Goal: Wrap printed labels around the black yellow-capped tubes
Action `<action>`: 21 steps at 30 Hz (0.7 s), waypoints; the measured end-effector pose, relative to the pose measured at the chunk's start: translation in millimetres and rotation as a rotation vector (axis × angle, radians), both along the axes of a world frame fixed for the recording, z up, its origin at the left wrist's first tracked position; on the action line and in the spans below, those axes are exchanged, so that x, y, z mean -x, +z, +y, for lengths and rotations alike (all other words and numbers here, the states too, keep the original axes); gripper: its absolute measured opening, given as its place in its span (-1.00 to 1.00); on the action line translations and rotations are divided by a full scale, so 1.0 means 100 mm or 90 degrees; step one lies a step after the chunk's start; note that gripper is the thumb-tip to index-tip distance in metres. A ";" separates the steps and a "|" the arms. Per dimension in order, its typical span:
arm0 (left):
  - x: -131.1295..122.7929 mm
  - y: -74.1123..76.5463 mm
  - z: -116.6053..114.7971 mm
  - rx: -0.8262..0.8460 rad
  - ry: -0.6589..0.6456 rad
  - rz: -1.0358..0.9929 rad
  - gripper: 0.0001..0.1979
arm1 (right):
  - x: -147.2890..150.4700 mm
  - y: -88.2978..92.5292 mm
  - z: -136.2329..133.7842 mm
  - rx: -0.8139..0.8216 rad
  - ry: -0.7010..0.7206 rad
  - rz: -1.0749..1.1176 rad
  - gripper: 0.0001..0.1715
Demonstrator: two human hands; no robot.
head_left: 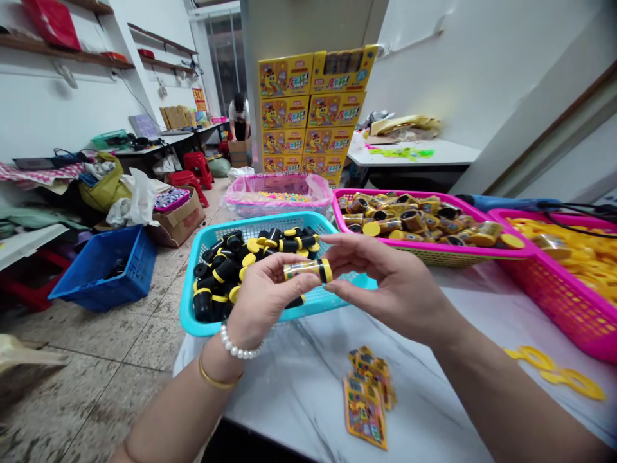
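My left hand (270, 289) is wrapped round a small yellow tube (303, 270) with a clear, printed body and a black and yellow cap at its right end. Just right of that cap is my right hand (380, 280), its thumb and fingers apart, with nothing seen between them. Both hands are over the front right part of a turquoise basket (193, 321) that holds many black and yellow caps (219, 270). On the marbled table (284, 386) below my right hand lies a small pile of printed yellow packets (365, 411).
Pink baskets (520, 252) hold finished-looking tubes (429, 222) and yellow plastic parts (578, 247) at the right. Yellow rings (576, 381) lie on the table. Behind stand stacked yellow boxes (284, 112). A blue crate (110, 270) is on the floor; a person (239, 119) bends far back.
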State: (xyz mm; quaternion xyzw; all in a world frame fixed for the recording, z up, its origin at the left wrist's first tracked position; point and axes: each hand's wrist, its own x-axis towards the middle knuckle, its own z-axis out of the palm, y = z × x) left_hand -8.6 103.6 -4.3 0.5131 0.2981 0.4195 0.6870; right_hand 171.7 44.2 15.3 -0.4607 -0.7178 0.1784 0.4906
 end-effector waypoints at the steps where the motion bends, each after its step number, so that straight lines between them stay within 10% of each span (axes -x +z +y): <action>1: -0.01 0.00 -0.02 -0.005 -0.004 0.021 -0.63 | 0.00 0.01 -0.01 -0.014 -0.012 -0.022 -0.58; 11: 0.03 -0.01 0.02 0.047 -0.128 -0.033 -0.56 | 0.00 0.03 0.02 -0.149 -0.052 -0.136 -0.86; 17: -0.02 -0.03 -0.06 -0.189 0.052 0.037 -0.78 | 0.10 -0.15 0.11 0.118 -0.039 0.219 -0.74; 21: -0.03 -0.03 -0.05 -0.151 -0.006 0.058 -0.66 | -0.01 -0.14 0.17 0.253 0.086 0.297 -0.56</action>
